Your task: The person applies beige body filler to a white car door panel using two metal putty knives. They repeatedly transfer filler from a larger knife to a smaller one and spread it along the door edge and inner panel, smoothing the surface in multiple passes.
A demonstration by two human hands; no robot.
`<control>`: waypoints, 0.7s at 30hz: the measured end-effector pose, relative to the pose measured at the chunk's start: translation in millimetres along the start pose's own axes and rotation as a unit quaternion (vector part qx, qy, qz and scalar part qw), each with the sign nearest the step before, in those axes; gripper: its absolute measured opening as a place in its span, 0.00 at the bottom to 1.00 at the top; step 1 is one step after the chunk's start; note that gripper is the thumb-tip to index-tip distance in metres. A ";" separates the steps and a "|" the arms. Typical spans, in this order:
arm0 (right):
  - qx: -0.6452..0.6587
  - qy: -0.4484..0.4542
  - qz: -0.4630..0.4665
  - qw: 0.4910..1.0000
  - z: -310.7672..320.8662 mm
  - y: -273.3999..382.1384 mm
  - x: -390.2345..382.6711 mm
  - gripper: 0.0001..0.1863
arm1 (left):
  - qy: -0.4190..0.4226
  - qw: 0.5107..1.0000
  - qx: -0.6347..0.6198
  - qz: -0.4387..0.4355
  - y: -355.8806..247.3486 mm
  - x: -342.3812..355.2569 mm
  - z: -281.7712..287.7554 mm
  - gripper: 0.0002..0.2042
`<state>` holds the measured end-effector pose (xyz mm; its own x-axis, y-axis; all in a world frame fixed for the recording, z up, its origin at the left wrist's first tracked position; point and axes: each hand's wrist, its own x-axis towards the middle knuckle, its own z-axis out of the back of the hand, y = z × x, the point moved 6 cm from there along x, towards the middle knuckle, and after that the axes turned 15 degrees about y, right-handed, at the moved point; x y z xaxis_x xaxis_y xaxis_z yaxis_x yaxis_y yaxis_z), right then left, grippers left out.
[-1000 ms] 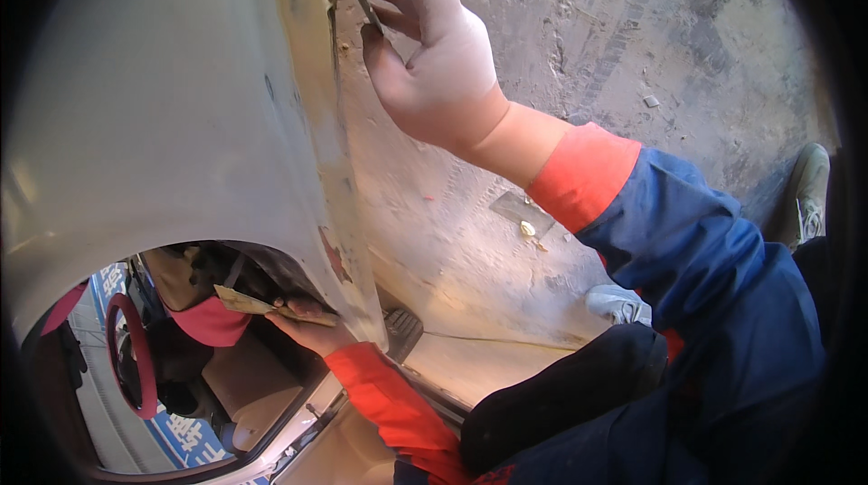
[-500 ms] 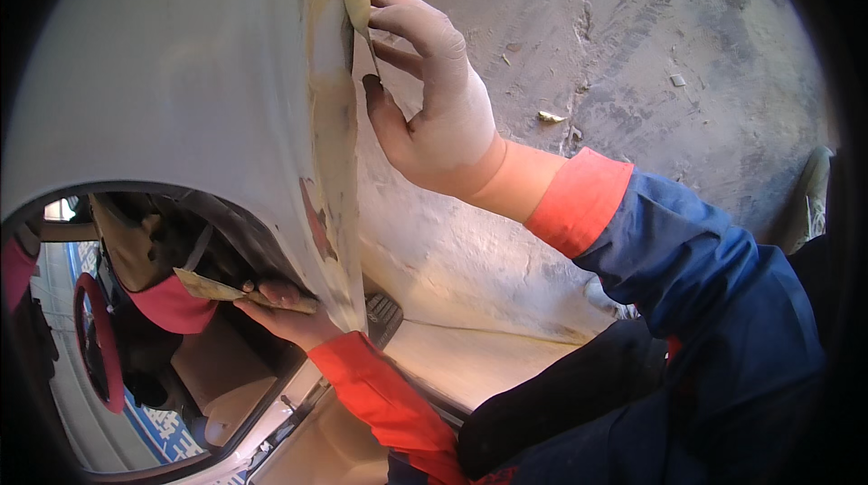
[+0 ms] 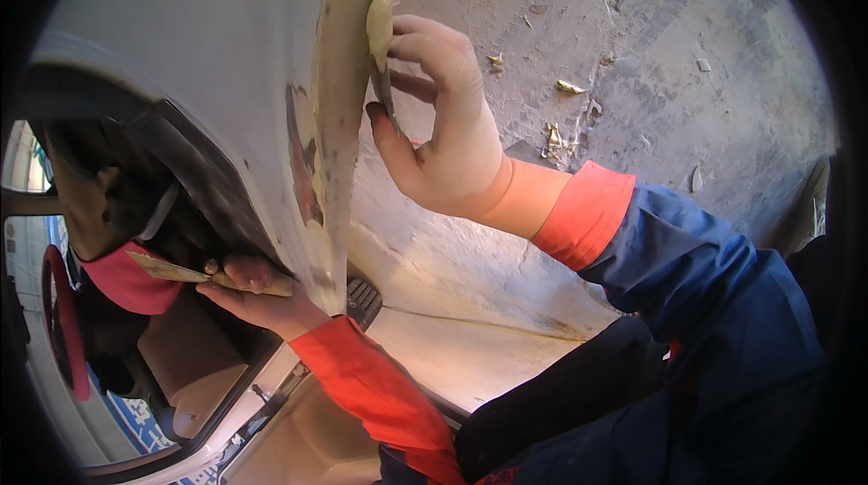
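Note:
My right hand, in a pale glove, pinches a thin putty scraper and holds its blade against the edge of a white car body panel. A strip of yellowish filler runs down that edge. Lower left, my left hand grips a flat spreader blade that sticks out to the left, close under the panel's lower edge. Both sleeves are blue with orange cuffs.
The window opening at the lower left shows a car interior with a red steering wheel. A grey concrete floor with bits of dried filler lies to the right. A black pedal-like ribbed piece sits below the panel.
The view has moved closer to the panel edge. My right hand has slid down along the filler strip, and my left hand stays by the lower edge with the spreader.

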<state>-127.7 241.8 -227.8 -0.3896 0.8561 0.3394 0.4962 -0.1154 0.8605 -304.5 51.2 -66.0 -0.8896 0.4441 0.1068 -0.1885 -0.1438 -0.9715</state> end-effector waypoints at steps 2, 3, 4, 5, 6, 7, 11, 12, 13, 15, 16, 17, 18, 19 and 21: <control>-0.032 0.063 -0.021 0.997 -9.5 0.0 -12.4 0.35 | -0.002 1.000 -0.008 -0.011 -1.1 -0.2 0.3 0.17; -0.023 0.069 -0.023 0.997 -13.8 0.0 -18.5 0.35 | 0.017 0.999 -0.016 -0.021 -2.0 0.8 -1.3 0.17; -0.014 0.075 -0.025 0.997 -19.3 0.3 -24.5 0.35 | 0.029 0.999 -0.019 -0.027 -2.1 1.1 -1.7 0.17; -0.005 0.081 -0.027 0.996 -25.3 0.6 -30.6 0.34 | 0.046 0.998 -0.023 -0.036 -2.7 1.9 -2.5 0.16; 0.014 0.068 -0.038 0.997 -30.6 0.8 -37.3 0.33 | 0.057 0.997 -0.031 -0.045 -3.0 2.1 -2.0 0.16; 0.034 0.055 -0.048 0.997 -37.1 1.2 -43.9 0.31 | 0.075 0.995 -0.041 -0.048 -2.9 2.2 -2.2 0.16; 0.008 0.097 -0.062 0.993 -61.3 6.6 -70.7 0.33 | 0.104 0.989 -0.090 -0.054 -0.8 0.9 2.1 0.15; 0.013 0.106 -0.073 0.992 -67.8 8.1 -78.3 0.33 | 0.103 0.987 -0.109 -0.055 -0.1 1.0 4.1 0.15; 0.018 0.114 -0.082 0.990 -74.2 9.6 -86.0 0.32 | 0.119 0.984 -0.122 -0.061 -0.1 0.3 3.8 0.15; 0.031 0.133 -0.102 0.985 -87.4 12.2 -101.8 0.30 | 0.124 0.983 -0.118 -0.070 -0.8 0.5 6.7 0.15; 0.039 0.142 -0.113 0.983 -93.8 12.2 -109.4 0.30 | 0.136 0.979 -0.130 -0.073 -0.2 0.7 6.5 0.15; 0.050 0.148 -0.121 0.980 -100.5 12.3 -116.8 0.29 | 0.157 0.974 -0.145 -0.072 -0.5 1.8 6.1 0.16; 0.048 0.150 -0.126 0.979 -106.7 12.2 -123.6 0.28 | 0.156 0.974 -0.147 -0.073 -0.2 1.5 8.0 0.16; 0.049 0.150 -0.129 0.979 -112.4 12.2 -130.3 0.27 | 0.156 0.974 -0.148 -0.073 0.4 1.6 10.0 0.16; 0.051 0.166 -0.140 0.975 -122.7 12.1 -144.5 0.26 | 0.168 0.970 -0.160 -0.067 1.4 2.3 12.1 0.16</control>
<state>-160.6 54.9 -219.9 -0.7427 0.6342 0.2148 0.4013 0.1649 0.9010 -311.8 41.3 -64.6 -0.6697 0.7112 0.2135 -0.1062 0.1928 -0.9755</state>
